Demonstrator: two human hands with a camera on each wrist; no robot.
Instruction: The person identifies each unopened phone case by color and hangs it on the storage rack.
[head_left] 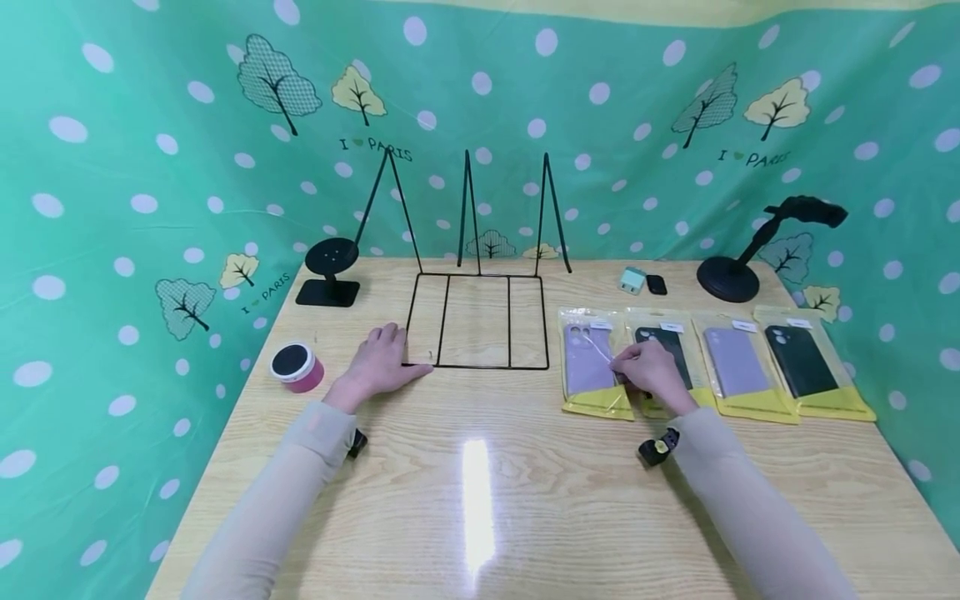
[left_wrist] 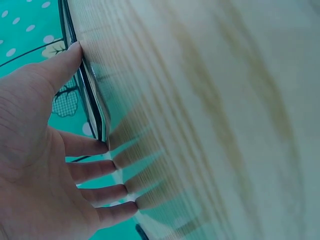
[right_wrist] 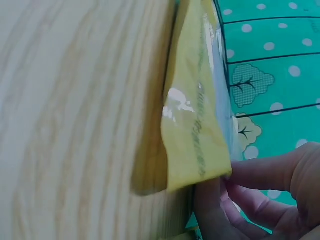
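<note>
- Where the wooden table (head_left: 525, 492) carries a row of four bagged phone cases, the right hand (head_left: 651, 371) sits over the seam between the two left ones, pinching the right edge of the purple case packet (head_left: 592, 367), which lies flat at the row's left end.
- The right wrist view alone shows that grasp up close: fingers (right_wrist: 260, 172) curled round the yellow lower corner of the packet (right_wrist: 197, 125), lifting that corner slightly off the wood; the head view only hints at this beneath the knuckles.
- Just beside it lies the black case packet (head_left: 663, 342), partly covered by the hand, then a second purple packet (head_left: 738, 367) and a dark packet (head_left: 806, 362), edges overlapping.
- The left hand (head_left: 382, 362) lies flat and released on the table, touching the front left corner of the black wire rack (head_left: 480, 321).
- The left wrist view adds what the head view cannot: straight fingertips (left_wrist: 112, 165) on the wood and the thumb (left_wrist: 65, 62) resting against the rack's dark wire (left_wrist: 92, 95).
- Only the head view shows the surroundings: a pink-sided round tin (head_left: 296, 367) left of the left hand, a black round-top stand (head_left: 330, 271) at the back left, a black gooseneck stand (head_left: 750, 250) at the back right, and a small green charger (head_left: 632, 281) beside a small black object (head_left: 657, 284).
</note>
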